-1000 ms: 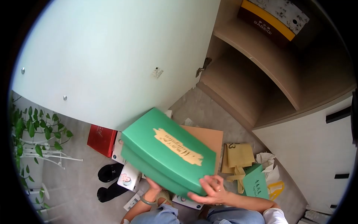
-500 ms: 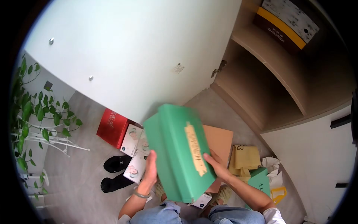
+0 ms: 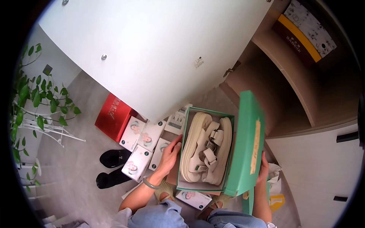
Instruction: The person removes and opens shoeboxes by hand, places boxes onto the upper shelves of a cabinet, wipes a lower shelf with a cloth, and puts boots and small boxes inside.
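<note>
A green shoebox [image 3: 182, 152] stands uncovered in front of me, with a pair of cream strappy sandals [image 3: 205, 148] lying inside. My left hand [image 3: 169, 155] holds the box by its left side, fingers pressed to the wall. The green lid [image 3: 245, 144], with a torn beige label strip, is raised and tilted at the right side of the box. My right hand [image 3: 263, 169] grips the lid's outer side; part of that hand is hidden behind it.
White boxes with face pictures [image 3: 137, 162], a red box [image 3: 114, 117] and black shoes [image 3: 114, 159] lie on the floor at left. A white door [image 3: 152, 49] reaches over them. Plants [image 3: 36, 95] stand far left; an open cabinet [image 3: 281, 72] with stacked boxes [image 3: 300, 34] is at right.
The lid has come off the green box and moved right with my right hand, showing the sandals. My left hand still holds the box. The view has shifted slightly.
</note>
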`<state>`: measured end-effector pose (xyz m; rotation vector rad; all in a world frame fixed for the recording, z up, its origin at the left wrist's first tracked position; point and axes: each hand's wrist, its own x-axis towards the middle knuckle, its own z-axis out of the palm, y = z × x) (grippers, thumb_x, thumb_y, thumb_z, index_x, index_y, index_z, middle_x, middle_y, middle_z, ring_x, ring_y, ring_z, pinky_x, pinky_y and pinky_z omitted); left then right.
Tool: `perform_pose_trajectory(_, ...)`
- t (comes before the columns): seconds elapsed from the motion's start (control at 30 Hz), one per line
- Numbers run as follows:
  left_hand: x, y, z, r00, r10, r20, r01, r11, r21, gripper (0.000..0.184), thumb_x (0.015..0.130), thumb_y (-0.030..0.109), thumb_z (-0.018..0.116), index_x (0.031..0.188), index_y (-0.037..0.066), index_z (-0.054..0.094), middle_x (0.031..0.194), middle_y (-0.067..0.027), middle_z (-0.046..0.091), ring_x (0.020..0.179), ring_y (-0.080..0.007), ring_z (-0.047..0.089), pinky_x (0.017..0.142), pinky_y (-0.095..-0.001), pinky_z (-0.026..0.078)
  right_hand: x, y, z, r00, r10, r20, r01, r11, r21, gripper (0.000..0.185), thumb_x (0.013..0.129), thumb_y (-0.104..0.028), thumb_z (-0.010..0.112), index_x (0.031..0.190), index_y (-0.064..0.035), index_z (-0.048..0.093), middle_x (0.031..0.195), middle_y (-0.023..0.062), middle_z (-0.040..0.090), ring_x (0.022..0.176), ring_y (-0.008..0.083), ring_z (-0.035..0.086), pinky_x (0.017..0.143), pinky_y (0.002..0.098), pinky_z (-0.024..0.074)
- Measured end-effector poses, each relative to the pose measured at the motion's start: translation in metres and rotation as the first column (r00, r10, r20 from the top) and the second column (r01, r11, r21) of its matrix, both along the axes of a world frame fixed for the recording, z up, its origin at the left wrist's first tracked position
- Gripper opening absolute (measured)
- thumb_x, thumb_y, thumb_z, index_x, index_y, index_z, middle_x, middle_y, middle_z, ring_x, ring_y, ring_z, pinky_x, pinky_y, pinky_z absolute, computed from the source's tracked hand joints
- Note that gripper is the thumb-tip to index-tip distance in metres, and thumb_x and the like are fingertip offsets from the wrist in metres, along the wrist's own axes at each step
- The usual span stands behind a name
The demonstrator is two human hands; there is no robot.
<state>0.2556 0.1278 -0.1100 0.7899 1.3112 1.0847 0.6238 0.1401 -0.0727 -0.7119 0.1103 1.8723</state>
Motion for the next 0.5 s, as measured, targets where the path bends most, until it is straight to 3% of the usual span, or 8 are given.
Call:
perform_pose_trajectory(0.2,0.0,-0.001,0.031,0.981,-0.045,-0.187,0.04,0.999,-0.028,0.04,0.1,0.016,0.05,0.136,0.0,0.051,0.126,-0.0152,0.06,0.118,-0.0218,0.054,0.1,-0.0316,0.041,-0.001,0.004,0.004,0.996,0.008,-0.094,0.008,0.984,0.177,0.042,0.101,-0.031,0.048,0.129,0.0001,0.054,0.124,0.0158,0.063,0.106,0.0302,0.066,0.091,0.042,0.0552)
perform_pose_trajectory(0.23,0.007,-0.003,0.047,0.925,0.081,-0.372,-0.015,0.984,0.176,0.039,0.097,0.017,0.054,0.132,0.0,0.054,0.125,-0.0157,0.059,0.116,-0.0257,0.054,0.099,-0.0343,0.041,-0.002,0.006,0.004,0.996,0.011,-0.094,0.006,0.985,0.175,0.042,0.101,-0.031,0.048,0.129,0.0001,0.054,0.124,0.0158,0.063,0.106,0.0302,0.066,0.091,0.042,0.0552)
perform_pose_trajectory(0.27,0.012,-0.004,0.06,0.826,0.234,-0.514,-0.027,0.925,0.378,0.038,0.094,0.018,0.059,0.128,0.0,0.057,0.123,-0.0163,0.058,0.114,-0.0296,0.054,0.097,-0.037,0.042,-0.004,0.009,0.005,0.978,0.04,-0.206,0.004,0.978,0.206,0.042,0.1,-0.028,0.05,0.13,0.0011,0.049,0.11,0.0123,0.059,0.086,0.023,0.058,0.075,0.0346,0.0496)
perform_pose_trajectory(0.3,0.009,-0.005,0.066,0.72,0.245,-0.65,0.102,0.888,0.448,0.042,0.088,0.022,0.067,0.124,0.004,0.058,0.123,-0.0163,0.054,0.114,-0.0328,0.05,0.096,-0.0408,0.042,-0.008,0.01,0.007,0.946,0.07,-0.315,0.007,0.971,0.237,0.043,0.098,-0.025,0.051,0.13,0.002,0.044,0.095,0.0088,0.056,0.067,0.0158,0.05,0.059,0.0271,0.044)
perform_pose_trajectory(0.33,0.01,-0.004,0.073,0.72,0.244,-0.649,0.102,0.889,0.447,0.042,0.088,0.022,0.067,0.124,0.004,0.058,0.123,-0.0163,0.054,0.114,-0.0328,0.05,0.096,-0.0408,0.042,-0.011,0.007,0.012,0.952,0.027,-0.305,0.037,0.979,0.202,0.051,0.097,-0.029,0.053,0.134,0.002,0.038,0.095,0.0088,0.05,0.063,0.0146,0.04,0.053,0.0276,0.0348)
perform_pose_trajectory(0.4,0.014,0.003,0.088,0.398,0.052,-0.916,0.476,0.842,0.254,0.052,0.084,0.023,0.069,0.13,0.003,0.055,0.127,-0.0155,0.052,0.122,-0.0317,0.045,0.099,-0.0398,0.04,-0.019,0.007,0.019,0.956,0.001,-0.294,0.046,0.987,0.152,0.055,0.095,-0.033,0.055,0.134,0.0025,0.039,0.096,0.0089,0.048,0.064,0.0142,0.041,0.052,0.0268,0.0327)
perform_pose_trajectory(0.43,0.019,0.009,0.092,0.305,-0.005,-0.952,0.495,0.855,0.154,0.069,0.079,0.03,0.072,0.137,0.002,0.047,0.13,-0.0165,0.049,0.128,-0.0306,0.038,0.105,-0.0414,0.034,-0.02,0.007,0.018,0.956,-0.001,-0.294,0.048,0.987,0.153,0.055,0.095,-0.033,0.055,0.134,0.0025,0.039,0.096,0.0089,0.048,0.064,0.0142,0.041,0.052,0.0268,0.0327)
perform_pose_trajectory(0.5,0.028,0.016,0.092,0.235,-0.004,-0.972,0.517,0.847,0.122,0.076,0.077,0.033,0.073,0.139,0.001,0.043,0.13,-0.018,0.048,0.129,-0.0315,0.037,0.108,-0.0424,0.03,-0.019,0.006,0.008,0.952,0.022,-0.305,0.017,0.992,0.124,0.057,0.094,-0.034,0.055,0.135,0.0019,0.038,0.093,0.0067,0.047,0.063,0.0149,0.039,0.054,0.0274,0.0372)
